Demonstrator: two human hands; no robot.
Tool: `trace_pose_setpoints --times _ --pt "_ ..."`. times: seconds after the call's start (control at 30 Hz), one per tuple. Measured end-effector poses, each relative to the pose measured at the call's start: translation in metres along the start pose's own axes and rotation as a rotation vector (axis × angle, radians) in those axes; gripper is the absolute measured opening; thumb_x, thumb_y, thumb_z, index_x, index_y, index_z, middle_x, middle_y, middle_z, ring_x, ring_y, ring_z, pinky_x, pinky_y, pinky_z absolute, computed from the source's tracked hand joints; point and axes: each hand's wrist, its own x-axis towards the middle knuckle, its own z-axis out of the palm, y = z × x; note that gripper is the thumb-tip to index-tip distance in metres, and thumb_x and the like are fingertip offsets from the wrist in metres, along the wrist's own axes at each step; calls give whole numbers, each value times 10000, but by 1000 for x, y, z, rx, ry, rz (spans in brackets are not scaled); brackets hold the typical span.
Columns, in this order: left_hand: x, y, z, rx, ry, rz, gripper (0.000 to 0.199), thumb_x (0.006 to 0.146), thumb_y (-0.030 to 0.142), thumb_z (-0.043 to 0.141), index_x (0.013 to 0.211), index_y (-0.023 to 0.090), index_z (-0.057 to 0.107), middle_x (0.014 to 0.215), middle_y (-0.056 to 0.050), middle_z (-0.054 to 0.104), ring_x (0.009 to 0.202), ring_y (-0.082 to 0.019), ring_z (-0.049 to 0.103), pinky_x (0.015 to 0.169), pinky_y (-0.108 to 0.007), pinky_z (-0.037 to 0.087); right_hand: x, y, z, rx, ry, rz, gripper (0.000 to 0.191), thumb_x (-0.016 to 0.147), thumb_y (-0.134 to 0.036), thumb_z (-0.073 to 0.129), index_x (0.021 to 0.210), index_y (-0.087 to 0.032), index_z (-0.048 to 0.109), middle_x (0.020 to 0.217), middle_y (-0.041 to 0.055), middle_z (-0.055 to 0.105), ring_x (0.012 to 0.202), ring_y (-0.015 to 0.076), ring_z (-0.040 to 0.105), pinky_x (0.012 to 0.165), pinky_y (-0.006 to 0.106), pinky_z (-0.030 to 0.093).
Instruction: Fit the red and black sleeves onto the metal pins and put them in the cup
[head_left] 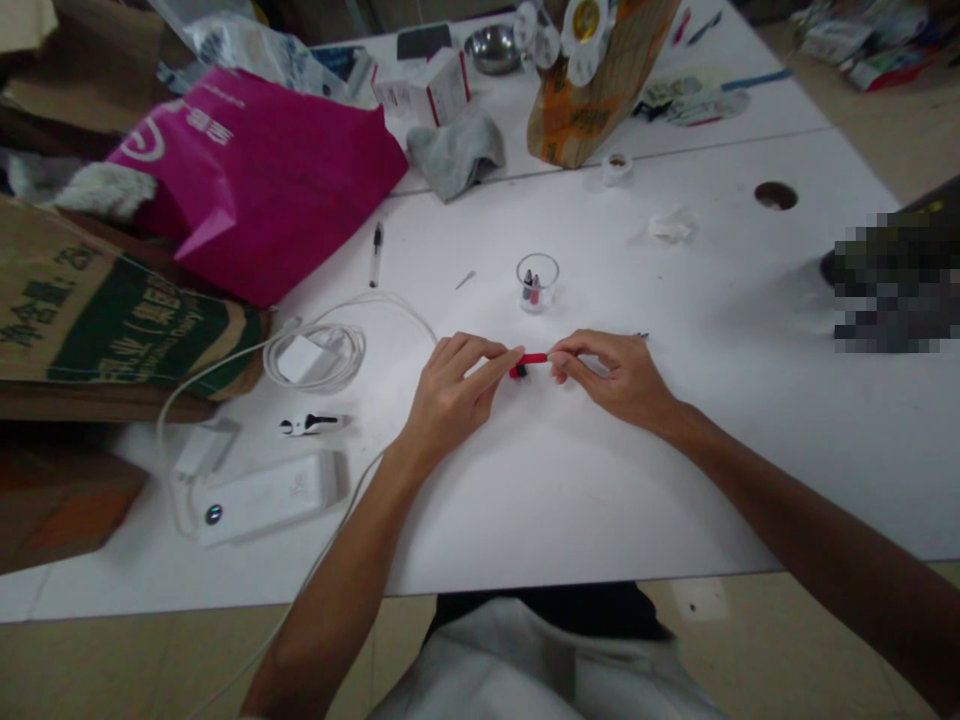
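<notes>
The brown bag says “净含量: 25” and “乳业(集团”. The white words on the pink bag are too blurry to read.

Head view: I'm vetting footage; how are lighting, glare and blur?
Head view: fairly even, muted light; soft shadow right of the white rectangular power bank; glints on the shiny round metal bowl; the slim red rod looks slightly blurred; blocky pixels hide part of the right side.

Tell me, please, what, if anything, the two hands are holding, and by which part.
A slim red rod: the left hand pinches it toward its left end, the right hand at its right end.
</notes>
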Motion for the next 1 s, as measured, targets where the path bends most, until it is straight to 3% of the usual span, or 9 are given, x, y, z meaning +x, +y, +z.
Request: trace_pose_setpoints --times 0.17,0.27,0.37,0.57,1.0 --pt "0 0 1 10 11 5 423 1129 121 696 1503 312 743 1121 -82 846 1017 -249 749 891 -420 574 -1 1 1 -1 -12 26 327 1167 -460 692 924 -268 798 836 1 828 746 180 780 762 325 636" --pt "-1 -2 2 12 20 -32 392 1142 165 695 1504 308 741 1119 -85 848 1018 -253 758 893 -427 568 -1 3 3 23 40 -10 202 1123 -471 767 1134 -280 832 906 9 845 762 192 797 776 344 659" --pt "-1 -2 3 -3 38 -44 366 1142 176 703 1486 292 744 1120 -85 851 1008 -251 758 887 -425 568 -1 1 3 10 91 -79 237 1076 -437 836 1263 -291 821 954 20 839 783 201 794 804 365 678" --pt "0 1 4 -30 -3 -25 370 1142 152 695 1493 263 733 1142 -95 855 1021 -247 759 895 -420 582 3 -6 0 -43 91 -182 60 1107 -334 790 1155 -309 815 993 35 842 820 216 787 785 390 667" --pt "1 3 2 -32 -6 -44 333 1156 193 688 1472 276 752 1138 -98 848 1048 -259 761 911 -433 599 2 -6 -1 -48 69 -167 93 1110 -379 798 1073 -295 812 908 20 819 762 203 758 749 377 636"
